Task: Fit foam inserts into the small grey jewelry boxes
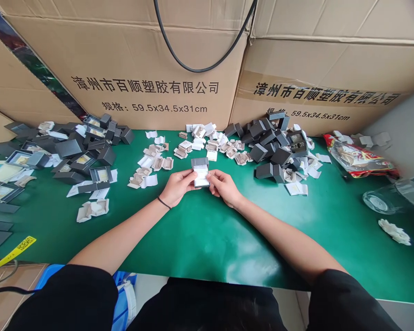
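Observation:
A small grey jewellery box [200,171] with its lid up and a white insert inside sits between both hands over the green table [207,239]. My left hand [177,186] grips its left side with curled fingers. My right hand [223,185] pinches its right side. A black band circles my left wrist. Piles of grey boxes lie at the left [79,151] and at the right [274,142]. Loose beige and white inserts [158,161] are scattered behind the hands.
Two large printed cardboard cartons [152,69] stand along the table's back edge, with a black cable [200,69] hanging over them. At the right lie a red snack bag [360,158], a clear glass jar [396,195] on its side and crumpled white paper [395,231].

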`<act>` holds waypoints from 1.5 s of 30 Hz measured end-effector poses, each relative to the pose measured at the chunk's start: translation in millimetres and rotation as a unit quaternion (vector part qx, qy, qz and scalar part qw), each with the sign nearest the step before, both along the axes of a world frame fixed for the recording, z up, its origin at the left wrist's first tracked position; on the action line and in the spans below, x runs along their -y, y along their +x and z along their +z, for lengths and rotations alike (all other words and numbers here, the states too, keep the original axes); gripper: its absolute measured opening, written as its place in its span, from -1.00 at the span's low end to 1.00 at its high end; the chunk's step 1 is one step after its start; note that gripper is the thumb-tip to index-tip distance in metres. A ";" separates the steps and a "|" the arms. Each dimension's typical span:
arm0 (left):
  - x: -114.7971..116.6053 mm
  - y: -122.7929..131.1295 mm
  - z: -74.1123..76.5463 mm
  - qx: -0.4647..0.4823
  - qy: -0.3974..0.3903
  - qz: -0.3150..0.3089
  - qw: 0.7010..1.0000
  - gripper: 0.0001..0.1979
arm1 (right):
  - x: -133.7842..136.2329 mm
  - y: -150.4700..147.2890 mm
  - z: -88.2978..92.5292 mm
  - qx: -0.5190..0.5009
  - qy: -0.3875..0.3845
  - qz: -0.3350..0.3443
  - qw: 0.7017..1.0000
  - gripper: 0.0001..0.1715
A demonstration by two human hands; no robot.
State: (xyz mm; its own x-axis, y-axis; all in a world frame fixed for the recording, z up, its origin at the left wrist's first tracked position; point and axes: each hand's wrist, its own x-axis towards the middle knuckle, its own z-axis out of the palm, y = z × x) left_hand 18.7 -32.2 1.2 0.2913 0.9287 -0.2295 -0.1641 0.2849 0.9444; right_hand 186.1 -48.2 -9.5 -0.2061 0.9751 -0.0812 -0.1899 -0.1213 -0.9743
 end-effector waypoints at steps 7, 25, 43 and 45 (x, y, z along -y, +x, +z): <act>-0.1 -0.3 -2.7 0.060 0.035 -0.074 0.995 -0.53 | -3.3 4.4 -3.0 -0.026 -0.018 0.003 0.999 -0.53; 1.4 -13.8 -1.2 -0.194 0.591 -0.093 0.778 -0.35 | 12.8 -10.7 16.8 -0.151 -0.035 -0.003 0.988 -0.70; -0.5 -11.8 -13.1 -0.281 0.394 -0.046 0.874 -0.49 | -3.3 -5.1 -6.4 -0.023 0.008 -0.042 0.999 -0.50; -0.4 -11.5 -12.8 -0.282 0.370 -0.050 0.884 -0.45 | -3.6 -5.4 -2.0 -0.072 0.024 0.019 0.997 -0.41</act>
State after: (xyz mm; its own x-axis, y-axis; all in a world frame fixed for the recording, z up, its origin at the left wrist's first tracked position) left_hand 7.2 -31.7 -11.5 0.4134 0.8616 0.2947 0.3825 -0.4580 0.8025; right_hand 180.7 -44.6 -11.4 -0.2482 0.9687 -0.0007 -0.3245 -0.0839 -0.9422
